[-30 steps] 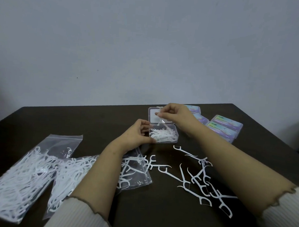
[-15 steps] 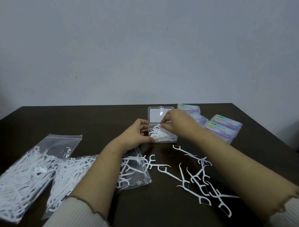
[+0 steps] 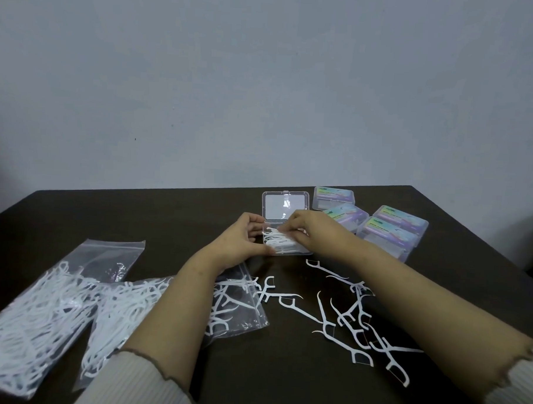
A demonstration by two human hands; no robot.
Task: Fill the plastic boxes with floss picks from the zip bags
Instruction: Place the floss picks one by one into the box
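Observation:
An open clear plastic box (image 3: 300, 249) with its lid (image 3: 285, 206) folded back stands at the table's far middle, partly filled with white floss picks (image 3: 277, 239). My left hand (image 3: 240, 242) grips the box's left side with thumb and fingers. My right hand (image 3: 314, 231) reaches over the box from the right, its curled fingertips pinching picks inside it. Several loose floss picks (image 3: 354, 323) lie scattered in front of the box. Two zip bags of picks lie at the left: one (image 3: 37, 311) at the edge, the other (image 3: 123, 308) under my left forearm.
Several closed plastic boxes with colourful labels (image 3: 390, 239) are grouped at the back right, close to my right wrist. The dark table (image 3: 166, 222) ends at a grey wall behind. White sleeves cover both forearms near the bottom edge.
My right hand came down from above the lid with a pick into the box and now has its fingertips among the picks. My left hand has stayed on the box.

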